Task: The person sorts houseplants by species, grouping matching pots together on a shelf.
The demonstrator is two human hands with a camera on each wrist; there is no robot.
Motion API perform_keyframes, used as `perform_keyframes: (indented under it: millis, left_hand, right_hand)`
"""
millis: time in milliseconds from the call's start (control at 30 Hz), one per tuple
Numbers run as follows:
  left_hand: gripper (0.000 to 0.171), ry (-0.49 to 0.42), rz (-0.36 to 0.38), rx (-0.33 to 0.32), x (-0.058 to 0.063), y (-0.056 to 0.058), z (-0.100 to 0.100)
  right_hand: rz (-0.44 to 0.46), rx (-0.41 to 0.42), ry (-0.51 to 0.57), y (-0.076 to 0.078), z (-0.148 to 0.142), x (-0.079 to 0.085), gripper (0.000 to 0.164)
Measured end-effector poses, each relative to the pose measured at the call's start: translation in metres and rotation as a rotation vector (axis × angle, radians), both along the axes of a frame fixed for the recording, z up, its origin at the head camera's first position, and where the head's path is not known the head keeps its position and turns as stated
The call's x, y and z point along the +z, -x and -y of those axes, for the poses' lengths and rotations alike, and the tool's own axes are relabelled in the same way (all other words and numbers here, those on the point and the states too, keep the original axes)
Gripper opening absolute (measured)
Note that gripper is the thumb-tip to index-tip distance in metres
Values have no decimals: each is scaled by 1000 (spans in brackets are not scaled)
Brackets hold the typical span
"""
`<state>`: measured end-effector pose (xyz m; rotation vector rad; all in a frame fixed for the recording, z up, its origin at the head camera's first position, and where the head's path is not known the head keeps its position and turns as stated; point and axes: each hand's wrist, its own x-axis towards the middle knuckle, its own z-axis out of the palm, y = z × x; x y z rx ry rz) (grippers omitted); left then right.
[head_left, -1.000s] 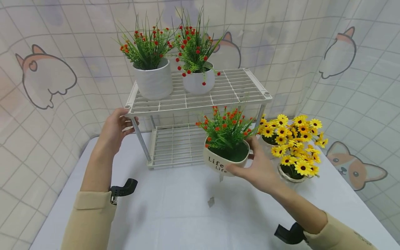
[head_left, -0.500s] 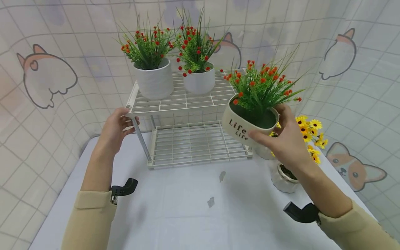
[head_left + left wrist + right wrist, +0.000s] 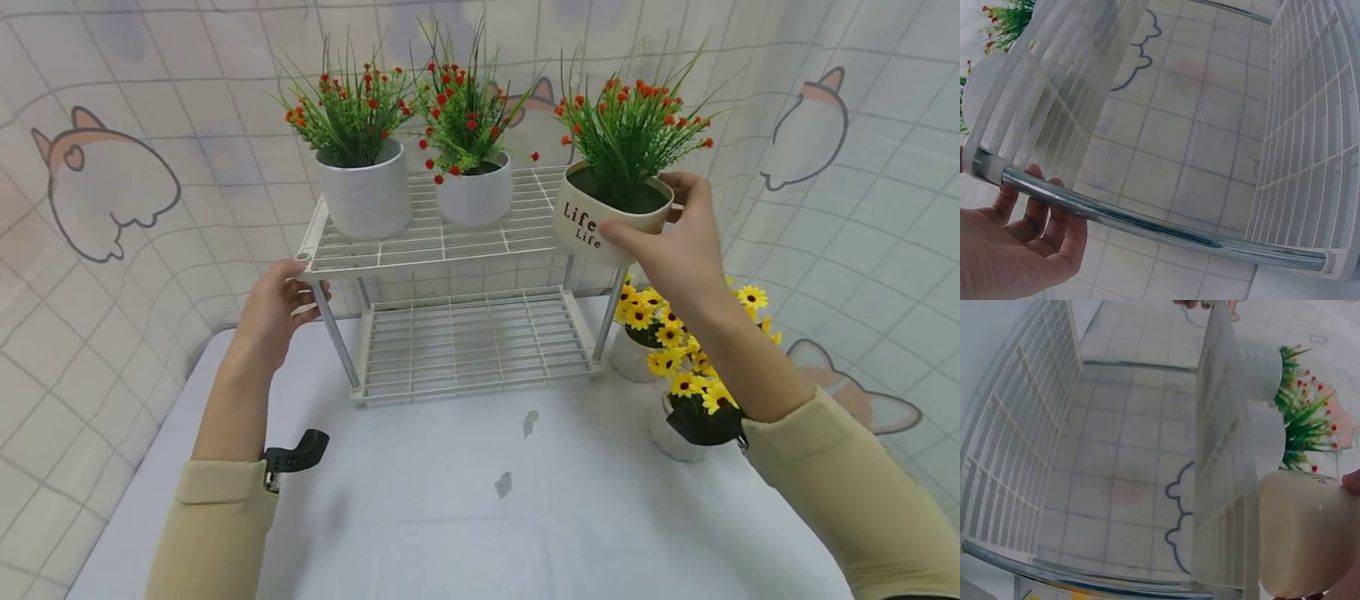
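Observation:
My right hand [image 3: 686,246] holds a cream flower pot [image 3: 581,227] lettered "Life", with the thumb on its front and the fingers behind. Red-flowered artificial grass [image 3: 630,146] grows out of the pot. In the right wrist view the pot's base [image 3: 1300,534] is right at the upper shelf. The pot overlaps the right end of the white two-tier wire rack [image 3: 442,261] in the head view. My left hand [image 3: 273,312] grips the rack's front left corner, fingers curled about the top of its metal post [image 3: 1166,228].
Two white pots of red flowers, one at the left [image 3: 363,200] and one mid-shelf [image 3: 474,202], stand on the upper tier. Right of the rack, two pots of yellow flowers [image 3: 637,315] stand on the white-covered table [image 3: 420,492], partly behind my right arm. A patterned curtain [image 3: 247,167] hangs behind.
My right hand has lifted the cream flower pot from in front of the lower tier, swinging right and then up and back to the upper tier's right end. The left hand stays put.

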<state>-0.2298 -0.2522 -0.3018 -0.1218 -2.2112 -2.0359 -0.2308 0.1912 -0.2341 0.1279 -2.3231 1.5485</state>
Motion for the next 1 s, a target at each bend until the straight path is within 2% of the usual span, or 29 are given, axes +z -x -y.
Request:
perform_keyframes:
  millis: [233,600,833,1000]
  left_hand:
    - [31,5,-5,-2,-1,0,-1]
    - [30,-30,-6,-2,-1,1,-2]
    - [31,-34,-3,8,-2,1,-3]
    - [32,-4,-14,26,-2,0,-3]
  right_hand:
    - [2,-15,29,25,10,3,86]
    - [-4,-111,-105,66,29,5,94]
    - [6,-169,-187,83,36,5,96]
    - [17,-167,-234,86,40,7,99]
